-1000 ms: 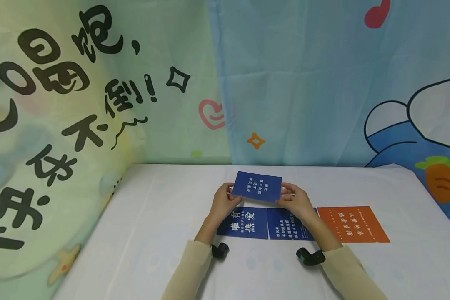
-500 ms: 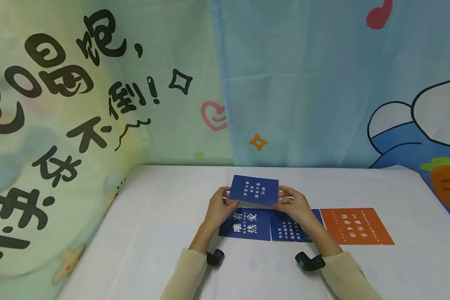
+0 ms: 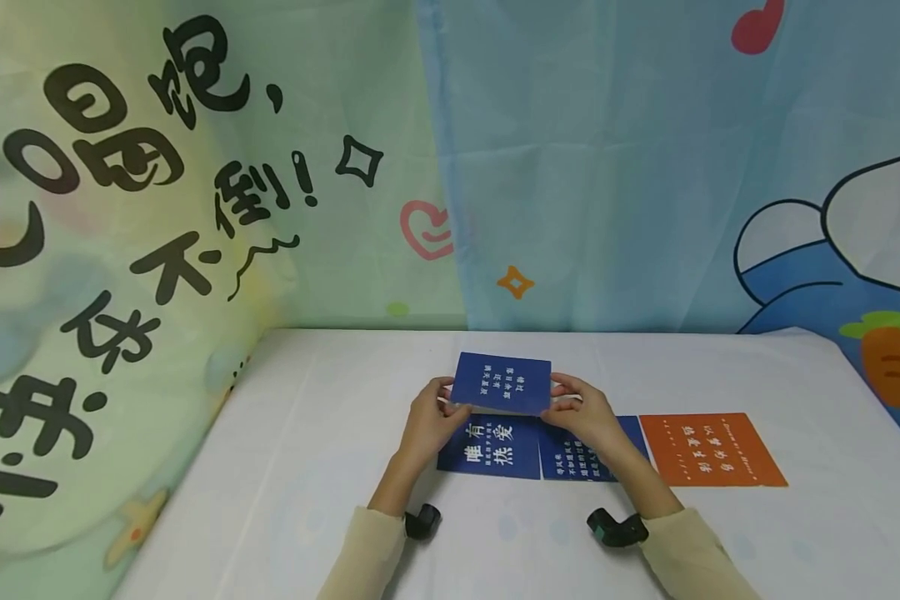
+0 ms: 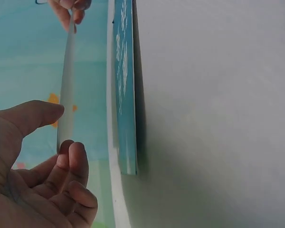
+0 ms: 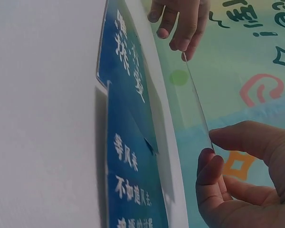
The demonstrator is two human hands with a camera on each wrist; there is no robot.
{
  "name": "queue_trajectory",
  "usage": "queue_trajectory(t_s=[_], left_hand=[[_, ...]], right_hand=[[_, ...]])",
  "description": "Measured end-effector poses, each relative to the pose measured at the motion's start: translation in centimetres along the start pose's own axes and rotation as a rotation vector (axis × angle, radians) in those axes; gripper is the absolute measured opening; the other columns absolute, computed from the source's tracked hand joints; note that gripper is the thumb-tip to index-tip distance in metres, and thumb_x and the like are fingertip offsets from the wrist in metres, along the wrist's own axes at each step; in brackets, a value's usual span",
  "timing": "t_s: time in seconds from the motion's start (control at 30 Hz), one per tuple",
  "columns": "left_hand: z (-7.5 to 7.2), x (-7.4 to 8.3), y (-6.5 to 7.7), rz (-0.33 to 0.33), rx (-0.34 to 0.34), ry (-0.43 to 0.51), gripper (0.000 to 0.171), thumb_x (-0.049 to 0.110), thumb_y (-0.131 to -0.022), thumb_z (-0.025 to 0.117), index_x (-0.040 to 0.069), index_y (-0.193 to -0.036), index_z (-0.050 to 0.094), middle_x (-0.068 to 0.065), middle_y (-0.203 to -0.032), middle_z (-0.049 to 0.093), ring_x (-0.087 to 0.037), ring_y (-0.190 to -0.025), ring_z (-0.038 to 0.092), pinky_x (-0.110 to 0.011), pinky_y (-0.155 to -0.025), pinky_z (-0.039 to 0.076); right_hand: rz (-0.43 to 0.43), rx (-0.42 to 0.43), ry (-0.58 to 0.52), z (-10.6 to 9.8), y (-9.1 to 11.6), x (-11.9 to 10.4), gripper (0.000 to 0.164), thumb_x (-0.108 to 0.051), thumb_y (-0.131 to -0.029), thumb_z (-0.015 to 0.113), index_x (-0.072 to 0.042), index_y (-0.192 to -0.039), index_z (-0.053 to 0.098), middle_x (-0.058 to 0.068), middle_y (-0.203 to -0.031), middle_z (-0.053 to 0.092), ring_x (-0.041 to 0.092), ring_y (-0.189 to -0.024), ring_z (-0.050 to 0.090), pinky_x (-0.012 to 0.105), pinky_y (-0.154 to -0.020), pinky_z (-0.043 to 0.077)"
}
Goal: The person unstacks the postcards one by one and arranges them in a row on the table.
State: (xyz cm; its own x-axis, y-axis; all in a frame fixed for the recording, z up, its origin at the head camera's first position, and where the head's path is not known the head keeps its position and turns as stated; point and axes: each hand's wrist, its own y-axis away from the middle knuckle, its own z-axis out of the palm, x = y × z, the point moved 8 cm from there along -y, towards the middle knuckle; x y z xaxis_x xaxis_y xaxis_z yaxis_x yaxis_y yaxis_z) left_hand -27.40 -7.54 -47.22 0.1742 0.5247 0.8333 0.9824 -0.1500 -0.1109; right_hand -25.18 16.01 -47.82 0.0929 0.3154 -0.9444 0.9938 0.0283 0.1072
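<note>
A blue card (image 3: 501,382) with white writing is held up over the table, a short way behind the row of cards. My left hand (image 3: 431,418) pinches its left edge between thumb and fingers, and my right hand (image 3: 583,415) pinches the right edge. Seen edge-on in the left wrist view, the held card (image 4: 66,85) is a thin pale strip between thumb and fingertips. Below it lie a blue card with large white characters (image 3: 489,447) and a second blue card (image 3: 573,454), partly hidden by my right hand and forearm.
An orange card (image 3: 712,450) lies at the right end of the row. White cloth covers the table (image 3: 307,500). Behind it hangs a printed fabric backdrop (image 3: 600,167). Black wrist cameras, such as the left one (image 3: 423,522), sit close above the cloth.
Both hands have shifted slightly left and toward the front with the blue card between them. The cards on the table have stayed in their row; the head view has shifted a little.
</note>
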Motion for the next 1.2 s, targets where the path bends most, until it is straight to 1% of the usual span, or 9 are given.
queue_trajectory(t_s=[0.2, 0.37, 0.63, 0.8, 0.9, 1.0, 1.2], left_hand=[[-0.7, -0.3, 0.9, -0.017, 0.001, 0.018, 0.051, 0.015, -0.087, 0.073, -0.002, -0.13, 0.053, -0.008, -0.096, 0.058, -0.013, -0.078, 0.054, -0.023, -0.064, 0.045], [-1.4, -0.6, 1.4, -0.01, 0.008, 0.018, 0.05, 0.014, -0.086, 0.073, -0.003, -0.129, 0.053, -0.009, -0.095, 0.059, -0.013, -0.077, 0.054, -0.022, -0.062, 0.044], [-2.1, -0.8, 1.7, 0.01, 0.011, 0.023, 0.05, 0.012, -0.086, 0.073, -0.004, -0.128, 0.054, -0.01, -0.093, 0.06, -0.015, -0.078, 0.056, -0.022, -0.062, 0.045], [-2.6, -1.1, 1.9, 0.001, 0.024, 0.006, 0.049, 0.012, -0.086, 0.073, -0.003, -0.129, 0.054, -0.01, -0.093, 0.061, -0.015, -0.078, 0.056, -0.022, -0.062, 0.045], [-2.9, -1.2, 2.1, -0.004, 0.031, 0.002, 0.049, 0.012, -0.086, 0.073, -0.003, -0.128, 0.054, -0.011, -0.093, 0.061, -0.016, -0.078, 0.056, -0.022, -0.061, 0.045], [-3.3, -1.4, 2.3, -0.008, 0.033, 0.006, 0.049, 0.012, -0.086, 0.073, -0.004, -0.128, 0.055, -0.011, -0.093, 0.061, -0.016, -0.078, 0.056, -0.022, -0.061, 0.045], [-3.9, -1.8, 2.5, -0.019, 0.043, 0.002, 0.049, 0.011, -0.085, 0.074, -0.004, -0.127, 0.055, -0.011, -0.093, 0.062, -0.016, -0.078, 0.057, -0.022, -0.063, 0.045]], right_hand=[[0.016, -0.009, -0.03, 0.6, 0.1, 0.0, 0.07, -0.002, -0.084, 0.071, 0.004, -0.145, 0.038, 0.021, -0.121, 0.05, 0.015, -0.089, 0.059, 0.02, -0.078, 0.047], [0.018, -0.024, -0.044, 1.2, 0.2, -0.2, 0.07, -0.003, -0.084, 0.072, 0.002, -0.146, 0.039, 0.021, -0.122, 0.051, 0.014, -0.089, 0.059, 0.018, -0.077, 0.048], [0.003, -0.023, -0.083, 1.7, 0.4, -0.6, 0.069, 0.0, -0.083, 0.072, 0.002, -0.144, 0.04, 0.022, -0.117, 0.051, 0.011, -0.083, 0.059, 0.017, -0.074, 0.049], [-0.019, -0.039, -0.118, 2.2, 0.4, -1.1, 0.069, 0.003, -0.082, 0.071, 0.002, -0.144, 0.039, 0.022, -0.114, 0.052, 0.008, -0.082, 0.06, 0.017, -0.074, 0.05], [-0.021, -0.05, -0.123, 2.5, 0.4, -1.3, 0.07, 0.003, -0.082, 0.071, 0.002, -0.144, 0.039, 0.022, -0.114, 0.053, 0.008, -0.082, 0.06, 0.017, -0.074, 0.05], [-0.013, -0.063, -0.124, 2.9, 0.3, -1.4, 0.071, 0.002, -0.082, 0.072, 0.002, -0.145, 0.039, 0.021, -0.115, 0.052, 0.01, -0.083, 0.06, 0.018, -0.074, 0.05], [0.011, -0.101, -0.094, 3.9, 0.2, -1.2, 0.075, 0.0, -0.082, 0.074, -0.001, -0.146, 0.036, 0.019, -0.116, 0.051, 0.012, -0.084, 0.06, 0.019, -0.074, 0.05]])
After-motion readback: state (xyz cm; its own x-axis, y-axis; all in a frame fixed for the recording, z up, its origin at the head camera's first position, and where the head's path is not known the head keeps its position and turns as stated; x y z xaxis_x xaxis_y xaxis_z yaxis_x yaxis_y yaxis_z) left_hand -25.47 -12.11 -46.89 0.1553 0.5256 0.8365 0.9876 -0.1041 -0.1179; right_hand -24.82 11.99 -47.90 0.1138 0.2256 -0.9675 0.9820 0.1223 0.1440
